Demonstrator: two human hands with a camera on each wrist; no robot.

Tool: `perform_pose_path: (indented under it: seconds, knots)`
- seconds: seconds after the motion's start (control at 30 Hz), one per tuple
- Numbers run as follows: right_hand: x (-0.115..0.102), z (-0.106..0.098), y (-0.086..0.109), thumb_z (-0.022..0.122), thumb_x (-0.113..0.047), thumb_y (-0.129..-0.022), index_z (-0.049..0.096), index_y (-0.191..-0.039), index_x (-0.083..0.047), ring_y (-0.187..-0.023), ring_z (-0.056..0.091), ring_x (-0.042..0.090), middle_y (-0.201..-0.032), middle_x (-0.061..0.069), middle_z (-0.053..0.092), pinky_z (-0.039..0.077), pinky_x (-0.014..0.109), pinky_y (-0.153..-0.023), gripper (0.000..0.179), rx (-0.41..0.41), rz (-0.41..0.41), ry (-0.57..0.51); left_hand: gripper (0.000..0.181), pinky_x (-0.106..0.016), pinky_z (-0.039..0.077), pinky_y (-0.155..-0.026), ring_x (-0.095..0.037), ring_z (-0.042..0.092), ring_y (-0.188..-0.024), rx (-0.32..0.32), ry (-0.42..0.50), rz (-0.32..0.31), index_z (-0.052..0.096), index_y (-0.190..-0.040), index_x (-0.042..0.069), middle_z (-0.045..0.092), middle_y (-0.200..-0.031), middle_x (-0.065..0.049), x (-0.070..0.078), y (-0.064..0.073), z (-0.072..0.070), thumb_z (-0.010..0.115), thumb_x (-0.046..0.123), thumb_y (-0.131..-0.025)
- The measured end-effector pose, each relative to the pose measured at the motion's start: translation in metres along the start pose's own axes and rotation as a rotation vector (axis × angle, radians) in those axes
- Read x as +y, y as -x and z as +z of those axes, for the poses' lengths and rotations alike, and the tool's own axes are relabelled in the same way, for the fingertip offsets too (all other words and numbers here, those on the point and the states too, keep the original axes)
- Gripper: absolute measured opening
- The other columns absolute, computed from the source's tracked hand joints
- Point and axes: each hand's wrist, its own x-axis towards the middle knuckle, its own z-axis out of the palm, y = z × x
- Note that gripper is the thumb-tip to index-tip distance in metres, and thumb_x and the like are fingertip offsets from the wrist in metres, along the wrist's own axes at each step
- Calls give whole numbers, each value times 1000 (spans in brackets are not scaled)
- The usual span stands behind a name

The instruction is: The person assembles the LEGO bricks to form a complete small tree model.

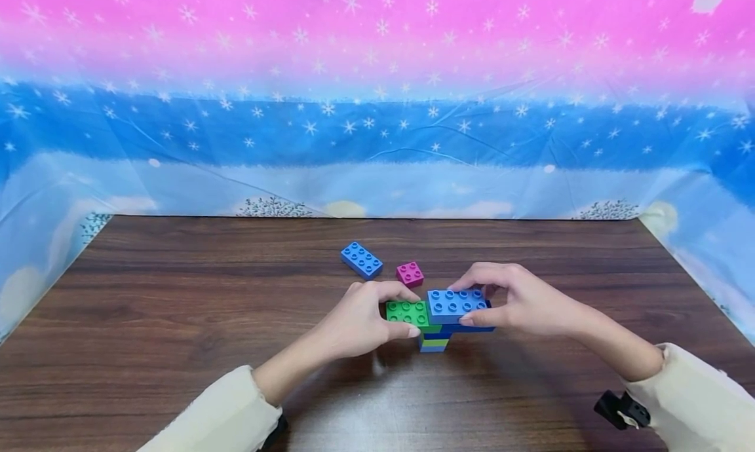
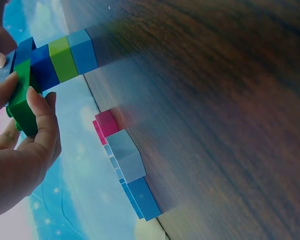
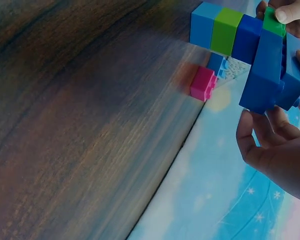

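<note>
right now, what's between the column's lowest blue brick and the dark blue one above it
The left wrist view shows one lime green brick between the dark blue brick and the lowest blue brick.

The head view looks forward and down from above, farthest back, taking in left hand (image 1: 362, 321), right hand (image 1: 525, 304), table (image 1: 206, 295) and backdrop (image 1: 377, 131); the wrist views, low and close, face across the table towards the backdrop, turned sideways in opposite directions, both sharing the brick stack (image 2: 61, 59) and pink brick (image 3: 202, 84)
</note>
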Motion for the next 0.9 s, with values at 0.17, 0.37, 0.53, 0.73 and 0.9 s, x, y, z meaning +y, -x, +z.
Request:
perform_pose_path:
  seconds: [0.17,0.37,0.53,0.73,0.9]
  knots:
    - [0,-1,-1,68,-25,-83,61,-111,-18,-88,55,21,-106,-1,59,49,33,-73,30,-36,78,-78,28,-24,48,-65,-10,56,-78,0,0,-3,66,-104,11,64,-98,-1,0,0,0,74,16,-77]
    - [5,0,-1,66,-20,-84,60,-111,-17,-81,54,21,-101,4,58,47,30,-66,28,-71,81,-146,28,-24,48,-64,-10,56,-77,-1,0,1,66,-103,10,64,-97,-2,1,0,0,74,15,-77]
    - [7,0,-1,66,-17,-84,60,-111,-16,-77,53,19,-99,4,57,46,28,-63,27,-64,44,-149,28,-24,48,-64,-10,55,-77,-1,-4,0,66,-104,10,64,-97,-1,1,0,0,74,15,-77]
    - [9,3,-1,68,-15,-83,59,-109,-14,-81,55,20,-101,5,57,49,29,-67,27,-58,12,-185,29,-24,48,-65,-10,56,-77,1,-7,-2,66,-104,10,64,-97,-2,1,0,1,74,15,-77]
    - [10,4,-2,68,-15,-83,60,-108,-12,-82,55,20,-101,6,57,49,30,-68,27,-56,-2,-201,29,-24,47,-65,-9,56,-77,5,-5,-4,66,-104,10,64,-97,-2,1,1,1,75,15,-76]
